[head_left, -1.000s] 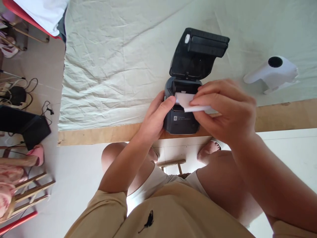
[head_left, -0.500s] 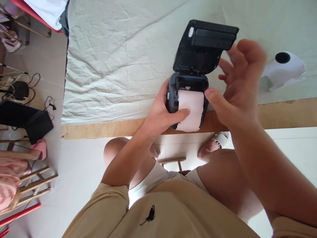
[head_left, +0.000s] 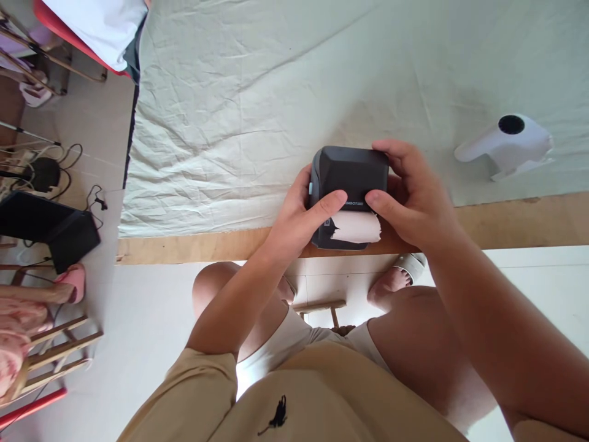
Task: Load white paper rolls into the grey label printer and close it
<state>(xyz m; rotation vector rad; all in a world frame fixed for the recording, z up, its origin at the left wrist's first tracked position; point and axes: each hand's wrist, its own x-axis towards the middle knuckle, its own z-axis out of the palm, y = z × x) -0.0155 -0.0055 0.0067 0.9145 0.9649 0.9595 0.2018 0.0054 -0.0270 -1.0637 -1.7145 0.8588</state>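
A small black label printer [head_left: 352, 169] sits at the front edge of the cloth-covered table, its lid down. A torn-edged strip of white paper [head_left: 356, 227] sticks out of its front, below the lid. My left hand [head_left: 306, 205] wraps round the printer's left side, with the thumb on the lid. My right hand [head_left: 409, 190] grips the right side, its thumb pressing on the lid near the printed lettering. The fingertips of the left hand are hidden behind the printer.
A white handheld device with a round black end [head_left: 512, 124] lies to the right on the green cloth [head_left: 239, 123]. The bare wooden table edge [head_left: 193, 247] runs along the front. At left stand a wooden chair [head_left: 59, 353], cables and a black box-like object [head_left: 69, 230] on the floor.
The printer's lid has swung down from raised to closed, covering the paper inside except for the strip at the front. My right hand has moved from beside the lid onto it.
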